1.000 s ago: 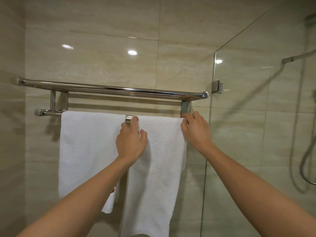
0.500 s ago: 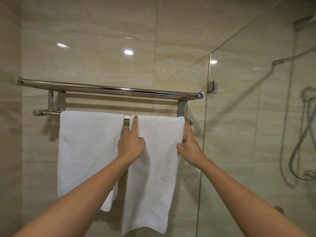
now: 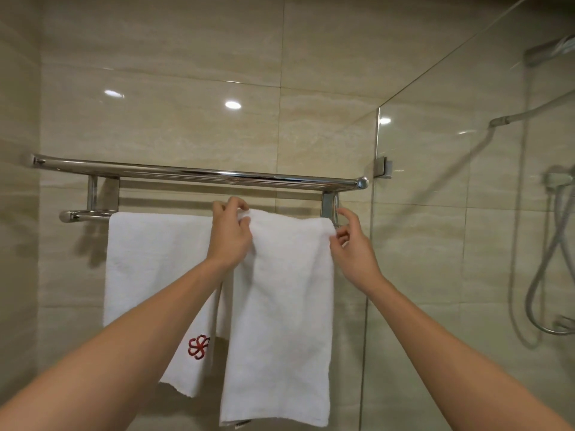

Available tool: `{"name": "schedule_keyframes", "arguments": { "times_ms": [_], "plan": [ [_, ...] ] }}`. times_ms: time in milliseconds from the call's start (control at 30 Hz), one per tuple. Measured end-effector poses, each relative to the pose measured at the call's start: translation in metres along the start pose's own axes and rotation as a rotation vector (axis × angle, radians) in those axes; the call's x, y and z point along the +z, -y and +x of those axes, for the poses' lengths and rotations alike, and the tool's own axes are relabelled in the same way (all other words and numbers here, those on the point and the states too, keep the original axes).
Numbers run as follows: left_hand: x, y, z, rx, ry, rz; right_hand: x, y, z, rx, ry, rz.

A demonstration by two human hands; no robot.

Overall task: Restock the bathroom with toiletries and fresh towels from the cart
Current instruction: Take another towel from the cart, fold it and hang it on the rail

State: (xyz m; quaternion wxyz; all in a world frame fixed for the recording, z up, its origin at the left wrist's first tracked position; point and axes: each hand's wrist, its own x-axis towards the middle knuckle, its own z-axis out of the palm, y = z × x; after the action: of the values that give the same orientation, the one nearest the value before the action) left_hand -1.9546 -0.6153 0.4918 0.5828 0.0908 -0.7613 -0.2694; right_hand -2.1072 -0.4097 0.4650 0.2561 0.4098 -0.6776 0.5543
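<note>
Head view: the plain white terry towel [image 3: 286, 306] hangs over the lower rail [image 3: 84, 215] of the chrome two-tier wall rack [image 3: 199, 174], right of a second white towel with a red embroidered emblem [image 3: 155, 275]. The left hand [image 3: 230, 237] grips the plain towel's bunched top left corner with curled fingers. The right hand [image 3: 354, 247] pinches its top right corner beside the rack's right post. Risk, in my judgement: an uneven pull could drag the cloth off the rail, since the fold at the left sits lifted rather than flat. A pull to the left could also crowd or disturb the emblem towel, whose inner edge is just beside it. Obstructions: the right post and the clear glass shower panel [image 3: 435, 244] stand close to the right hand and limit any shift that way. A grey shower hose [image 3: 547, 275] hangs behind the glass, well apart from the work.
</note>
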Motion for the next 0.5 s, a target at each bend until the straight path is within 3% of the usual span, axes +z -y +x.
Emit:
{"name": "schedule_keyframes", "arguments": {
  "times_ms": [333,500],
  "plan": [
    [0.014,0.005,0.043,-0.069,0.100,0.215,0.001,-0.002,0.042,-0.147,0.023,-0.237],
    [0.021,0.012,0.040,-0.019,0.100,0.246,0.009,-0.010,0.053,-0.112,-0.003,-0.460]
  ]
}}
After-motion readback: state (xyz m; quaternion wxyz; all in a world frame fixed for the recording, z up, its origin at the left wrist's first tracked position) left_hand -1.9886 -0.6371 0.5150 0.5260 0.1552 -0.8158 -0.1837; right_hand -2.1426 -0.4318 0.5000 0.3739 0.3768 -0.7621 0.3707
